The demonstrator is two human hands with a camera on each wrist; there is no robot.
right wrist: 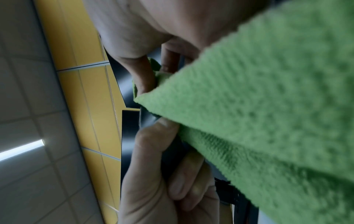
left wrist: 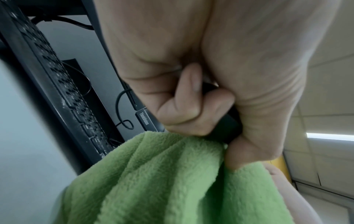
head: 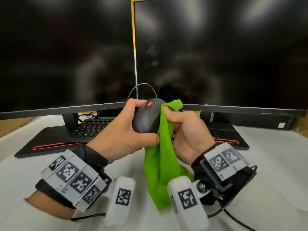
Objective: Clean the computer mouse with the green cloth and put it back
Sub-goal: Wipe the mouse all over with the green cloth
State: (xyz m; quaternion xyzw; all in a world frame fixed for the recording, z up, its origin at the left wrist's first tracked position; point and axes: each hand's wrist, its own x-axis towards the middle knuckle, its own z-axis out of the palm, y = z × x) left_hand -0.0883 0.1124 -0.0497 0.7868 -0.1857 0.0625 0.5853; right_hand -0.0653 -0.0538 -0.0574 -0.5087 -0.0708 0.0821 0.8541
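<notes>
A black computer mouse [head: 146,117] with an orange scroll wheel is lifted above the desk, its cable looping up behind it. My left hand [head: 126,132] grips it from the left, thumb under its near end. My right hand [head: 181,130] holds a green cloth [head: 160,164] bunched against the mouse's right side; the cloth's tail hangs down between my wrists. In the left wrist view my curled fingers [left wrist: 184,106] wrap the black mouse [left wrist: 226,124] above the cloth [left wrist: 153,181]. The right wrist view is mostly filled by the cloth [right wrist: 268,106].
Two dark monitors [head: 66,52] [head: 220,52] stand side by side behind my hands on black bases with red strips [head: 50,145]. A black keyboard [head: 93,125] lies under the left monitor. The desk [head: 275,147] is white.
</notes>
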